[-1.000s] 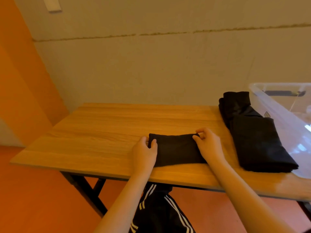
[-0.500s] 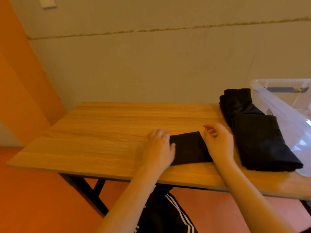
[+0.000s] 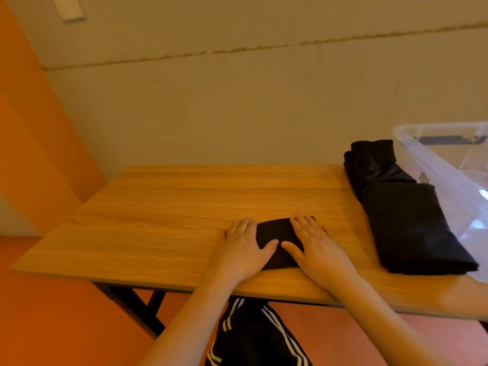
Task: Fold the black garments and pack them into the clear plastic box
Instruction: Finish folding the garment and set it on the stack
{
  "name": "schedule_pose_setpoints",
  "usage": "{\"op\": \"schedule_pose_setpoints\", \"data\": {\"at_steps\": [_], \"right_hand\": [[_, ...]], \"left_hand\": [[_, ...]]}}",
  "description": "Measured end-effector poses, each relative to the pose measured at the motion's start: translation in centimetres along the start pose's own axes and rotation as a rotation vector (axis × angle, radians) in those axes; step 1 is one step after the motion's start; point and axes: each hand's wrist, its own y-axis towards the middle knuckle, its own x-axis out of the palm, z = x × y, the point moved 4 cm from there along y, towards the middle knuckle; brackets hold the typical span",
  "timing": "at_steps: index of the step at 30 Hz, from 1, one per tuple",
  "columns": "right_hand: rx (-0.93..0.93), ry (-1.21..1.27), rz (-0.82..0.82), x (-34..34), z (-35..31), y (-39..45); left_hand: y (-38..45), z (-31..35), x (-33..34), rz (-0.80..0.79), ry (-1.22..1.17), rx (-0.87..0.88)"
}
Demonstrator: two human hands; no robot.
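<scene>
A small folded black garment (image 3: 277,231) lies near the front edge of the wooden table (image 3: 171,207). My left hand (image 3: 241,249) lies flat on its left end with straight fingers. My right hand (image 3: 315,249) presses flat on its right end, and the two thumbs nearly meet over the cloth. Most of the garment is hidden under my palms. To the right, a larger folded black garment (image 3: 412,223) lies beside another folded black piece (image 3: 369,161) behind it. The clear plastic box (image 3: 454,165) stands at the table's right end, touching those garments.
A plain wall runs behind the table, with an orange wall at the left. The table's black legs (image 3: 132,307) and an orange floor show below. My black trousers with white stripes (image 3: 253,336) are under the front edge.
The garment was folded from its left end, so it is now about half as wide. Both hands went from pinching its far corners to lying flat on it, closer together.
</scene>
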Motion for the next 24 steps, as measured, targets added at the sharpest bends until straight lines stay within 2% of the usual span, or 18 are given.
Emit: {"op": "schedule_pose_setpoints", "data": {"at_steps": [8, 12, 14, 17, 21, 24], "right_hand": [[0.085, -0.035, -0.003, -0.3, -0.2, -1.4], [0.109, -0.075, -0.034, -0.4, 0.1, -3.6], [0.099, -0.084, -0.046, -0.5, 0.4, -5.2], [0.107, -0.066, -0.047, -0.5, 0.8, -7.4], [0.121, 0.015, 0.004, -1.5, 1.2, -8.2], [0.007, 0.011, 0.071, -3.1, -0.1, -7.4]], "left_hand": [[-0.5, 0.4, -0.7, 0.133, 0.138, 0.132], [-0.4, 0.9, -1.5, 0.082, 0.291, 0.159], [-0.7, 1.0, -2.0, 0.069, 0.351, 0.109], [-2.6, 1.2, -2.3, 0.131, 0.286, -0.013], [-6.0, 4.5, -0.7, 0.252, 0.110, 0.015], [-6.4, 4.9, 1.1, 0.138, 0.090, 0.008]]}}
